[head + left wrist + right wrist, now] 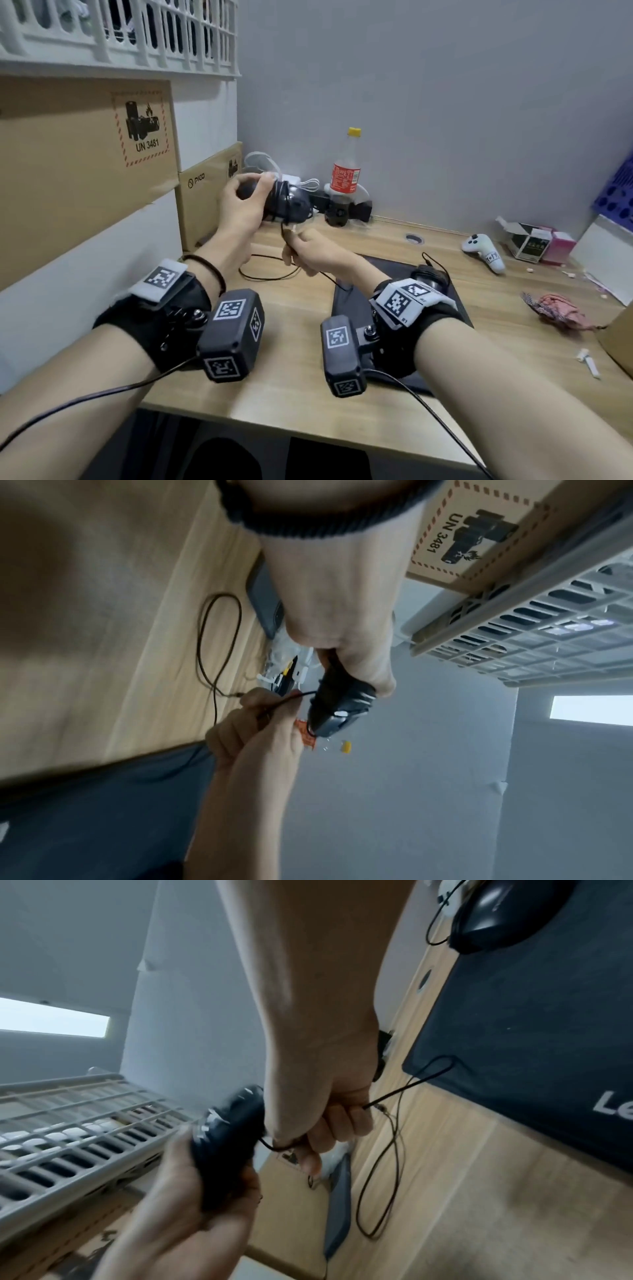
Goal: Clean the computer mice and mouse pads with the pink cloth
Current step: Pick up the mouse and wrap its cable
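Observation:
My left hand (pixel 239 202) grips a black wired mouse (pixel 291 202) lifted above the back left of the desk, with cable turns wound round its body. Just below it my right hand (pixel 305 250) pinches the black cable (pixel 267 275), which loops down onto the wood. In the wrist views the mouse (pixel 339 707) (pixel 229 1139) sits between both hands. A second black mouse (pixel 431 275) (pixel 496 915) lies on the black mouse pad (pixel 352 301) behind my right wrist. The crumpled pink cloth (pixel 561 311) lies alone at the right of the desk.
Stacked cardboard boxes (pixel 85 154) and a white basket (pixel 120 34) wall off the left. A cola bottle (pixel 346 171) and black gear stand at the back. A white controller (pixel 483 253) and small carton (pixel 527 243) lie at the right. A grey flat pad (pixel 339 1204) lies by the boxes.

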Demonstrator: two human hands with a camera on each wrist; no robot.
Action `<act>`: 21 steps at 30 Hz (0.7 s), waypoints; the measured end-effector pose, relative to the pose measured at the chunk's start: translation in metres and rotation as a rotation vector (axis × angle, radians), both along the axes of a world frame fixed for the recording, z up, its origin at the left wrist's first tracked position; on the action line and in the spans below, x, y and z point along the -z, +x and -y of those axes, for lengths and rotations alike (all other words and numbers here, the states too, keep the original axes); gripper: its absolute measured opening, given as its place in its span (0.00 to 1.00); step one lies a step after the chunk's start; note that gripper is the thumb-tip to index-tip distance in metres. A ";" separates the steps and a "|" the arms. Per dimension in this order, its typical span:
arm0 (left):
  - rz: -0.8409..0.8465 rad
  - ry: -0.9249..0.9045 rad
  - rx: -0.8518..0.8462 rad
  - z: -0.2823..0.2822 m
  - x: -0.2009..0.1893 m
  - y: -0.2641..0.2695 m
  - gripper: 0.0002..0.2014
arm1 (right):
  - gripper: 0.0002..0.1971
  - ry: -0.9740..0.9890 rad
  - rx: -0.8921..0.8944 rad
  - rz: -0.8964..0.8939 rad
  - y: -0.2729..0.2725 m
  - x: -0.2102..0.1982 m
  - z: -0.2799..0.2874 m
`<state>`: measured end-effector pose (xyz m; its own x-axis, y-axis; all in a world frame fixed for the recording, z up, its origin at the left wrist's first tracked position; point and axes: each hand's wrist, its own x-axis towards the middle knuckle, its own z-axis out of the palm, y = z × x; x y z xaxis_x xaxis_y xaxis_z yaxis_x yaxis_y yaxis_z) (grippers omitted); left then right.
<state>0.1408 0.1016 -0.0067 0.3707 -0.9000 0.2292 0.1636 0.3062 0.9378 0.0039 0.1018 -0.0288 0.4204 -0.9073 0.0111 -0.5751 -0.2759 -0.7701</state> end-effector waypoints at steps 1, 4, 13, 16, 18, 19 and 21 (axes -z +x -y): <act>0.043 0.028 -0.031 0.001 0.004 0.004 0.09 | 0.29 0.010 -0.047 -0.026 0.001 -0.005 -0.003; 0.209 0.093 -0.021 0.003 0.017 0.015 0.10 | 0.30 -0.051 -0.060 -0.003 0.003 -0.023 -0.005; 0.383 0.014 0.463 -0.021 0.017 0.026 0.05 | 0.32 -0.214 0.140 0.143 -0.002 -0.043 0.017; 0.231 -0.026 0.580 -0.027 0.010 0.030 0.09 | 0.30 -0.219 0.267 0.241 -0.004 -0.031 0.021; 0.093 -0.075 0.615 -0.028 0.004 0.029 0.12 | 0.28 -0.205 0.269 0.232 -0.002 -0.020 0.018; 0.016 -0.097 0.579 -0.029 -0.001 0.026 0.13 | 0.26 -0.178 0.238 0.220 0.001 -0.015 0.015; -0.097 -0.085 0.355 -0.024 -0.008 0.018 0.12 | 0.24 -0.115 0.165 0.178 0.009 -0.009 0.007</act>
